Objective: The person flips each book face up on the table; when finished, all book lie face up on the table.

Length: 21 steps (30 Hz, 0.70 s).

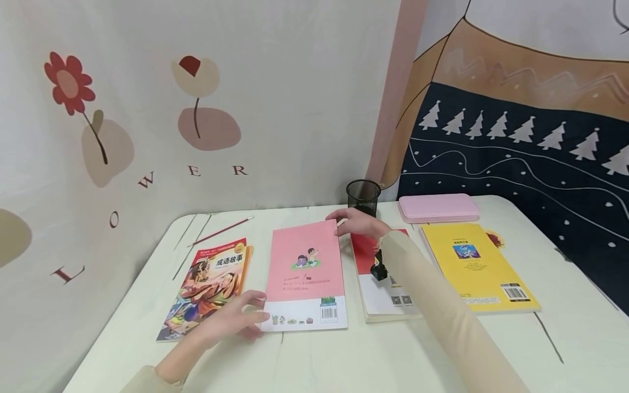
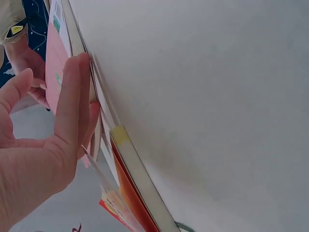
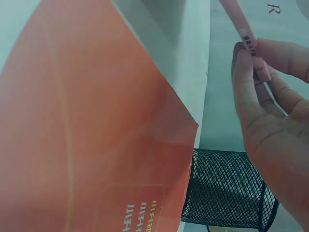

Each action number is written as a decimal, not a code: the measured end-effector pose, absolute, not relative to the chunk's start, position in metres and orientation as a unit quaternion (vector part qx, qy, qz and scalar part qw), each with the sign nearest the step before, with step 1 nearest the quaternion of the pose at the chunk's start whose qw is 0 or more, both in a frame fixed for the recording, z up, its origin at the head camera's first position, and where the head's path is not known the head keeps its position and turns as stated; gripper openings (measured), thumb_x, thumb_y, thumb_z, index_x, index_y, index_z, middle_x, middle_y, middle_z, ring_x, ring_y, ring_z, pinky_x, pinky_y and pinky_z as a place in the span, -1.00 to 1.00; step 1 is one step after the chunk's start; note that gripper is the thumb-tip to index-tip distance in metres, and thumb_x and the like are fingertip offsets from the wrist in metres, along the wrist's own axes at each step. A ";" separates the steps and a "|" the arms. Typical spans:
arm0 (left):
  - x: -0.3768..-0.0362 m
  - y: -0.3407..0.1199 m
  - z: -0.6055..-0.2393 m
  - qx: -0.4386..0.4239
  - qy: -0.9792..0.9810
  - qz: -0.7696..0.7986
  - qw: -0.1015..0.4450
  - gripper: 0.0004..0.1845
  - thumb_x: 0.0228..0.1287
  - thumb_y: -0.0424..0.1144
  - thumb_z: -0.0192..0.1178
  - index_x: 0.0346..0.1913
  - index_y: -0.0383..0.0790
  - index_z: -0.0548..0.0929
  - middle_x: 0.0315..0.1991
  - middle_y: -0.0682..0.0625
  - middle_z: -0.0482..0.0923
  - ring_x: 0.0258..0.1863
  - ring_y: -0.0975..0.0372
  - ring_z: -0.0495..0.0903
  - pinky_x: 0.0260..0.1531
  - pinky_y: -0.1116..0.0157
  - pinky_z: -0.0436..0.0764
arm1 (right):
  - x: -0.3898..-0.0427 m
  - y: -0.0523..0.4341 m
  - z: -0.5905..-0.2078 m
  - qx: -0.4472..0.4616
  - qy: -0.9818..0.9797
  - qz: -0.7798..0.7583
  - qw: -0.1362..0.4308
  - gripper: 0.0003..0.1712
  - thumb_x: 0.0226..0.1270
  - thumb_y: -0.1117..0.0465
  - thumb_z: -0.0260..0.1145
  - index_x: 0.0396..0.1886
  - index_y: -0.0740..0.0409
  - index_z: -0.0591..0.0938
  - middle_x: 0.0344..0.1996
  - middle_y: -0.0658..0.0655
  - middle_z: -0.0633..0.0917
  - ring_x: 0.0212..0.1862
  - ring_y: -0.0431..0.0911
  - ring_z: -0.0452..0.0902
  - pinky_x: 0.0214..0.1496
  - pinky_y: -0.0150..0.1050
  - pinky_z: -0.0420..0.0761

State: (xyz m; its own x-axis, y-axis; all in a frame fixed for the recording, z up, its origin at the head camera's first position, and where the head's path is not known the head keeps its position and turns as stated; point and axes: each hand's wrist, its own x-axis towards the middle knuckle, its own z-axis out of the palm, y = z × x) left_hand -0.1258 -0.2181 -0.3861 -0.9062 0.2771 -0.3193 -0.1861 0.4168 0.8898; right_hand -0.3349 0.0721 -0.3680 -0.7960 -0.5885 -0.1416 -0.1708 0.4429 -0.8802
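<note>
Pink book (image 1: pixel 303 248), between other books (image 1: pixel 206 292) on the table (image 1: pixel 314 363), is pinched at its far right corner by the right hand (image 1: pixel 358 222) and apparently steadied opposite by the spread left hand (image 1: pixel 237 316).

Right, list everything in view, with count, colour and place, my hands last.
Pink-and-white book: one, between the hands
Illustrated storybook: one, multicoloured, table's left
Orange-edged book: one, under the storybook
Red-and-white book: one, partly behind the right arm
Yellow book: one, table's right
Pencil-like stick: one, dark red, back left
Mesh cup: one, black, table's back
Flat case: one, pink, back right
Reddish-brown patch: one, beside the yellow book, unclear
Table: one, whitish, beneath
Printed backdrop: whitish left, brown and dark blue right
Black band: one, right wrist
Sleeves: two, beige
Left hand: one, at the pink-and-white book's near left edge
Right hand: one, pinching its far right corner
</note>
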 end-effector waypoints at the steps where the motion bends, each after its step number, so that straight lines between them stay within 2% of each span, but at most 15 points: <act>1: -0.126 -0.218 -0.386 0.026 0.811 0.544 0.215 -0.30 0.11 -0.14 0.20 0.18 -0.48 0.16 0.02 -0.34 0.26 -0.44 0.04 0.56 -0.40 0.18 0.57 | -0.335 0.073 -0.368 -0.238 0.816 -0.480 0.218 -0.55 0.11 0.33 0.18 0.06 0.09 0.46 -0.03 0.07 0.45 -0.01 -0.03 0.29 0.05 -0.03 0.32; 7: -0.128 -0.219 -0.389 0.024 0.804 0.554 0.215 -0.27 0.12 -0.19 0.19 0.22 -0.49 0.07 -0.01 -0.30 0.26 -0.48 0.05 0.55 -0.44 0.16 0.57 | -0.332 0.078 -0.367 -0.260 0.786 -0.520 0.209 -0.57 0.15 0.33 0.17 0.06 0.06 0.46 -0.04 0.08 0.45 -0.05 0.02 0.35 0.08 0.07 0.29; 15: -0.133 -0.221 -0.395 0.039 0.808 0.539 0.233 -0.37 0.11 -0.20 0.19 0.11 -0.58 0.23 -0.24 -0.15 0.41 -0.51 0.07 0.55 -0.50 0.18 0.58 | -0.328 0.082 -0.369 -0.251 0.771 -0.554 0.187 -0.55 0.15 0.29 0.21 0.08 -0.03 0.45 -0.01 0.04 0.42 -0.04 0.00 0.36 0.07 -0.01 0.34; 21: -0.131 -0.221 -0.396 0.052 0.809 0.542 0.222 -0.42 0.08 -0.26 0.20 0.08 -0.51 0.24 -0.16 -0.18 0.34 -0.51 0.10 0.52 -0.54 0.17 0.56 | -0.324 0.083 -0.372 -0.245 0.772 -0.561 0.172 -0.52 0.14 0.32 0.19 0.10 0.01 0.44 -0.04 0.08 0.46 -0.05 0.00 0.39 0.07 -0.04 0.36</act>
State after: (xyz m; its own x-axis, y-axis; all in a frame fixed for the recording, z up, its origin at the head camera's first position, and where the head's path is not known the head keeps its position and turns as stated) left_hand -0.1313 -0.2212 -0.3963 -0.8960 0.3252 -0.3025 -0.1560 0.4072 0.8999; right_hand -0.3236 0.0826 -0.3724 -0.8208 -0.5712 0.0099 -0.1857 0.2505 -0.9501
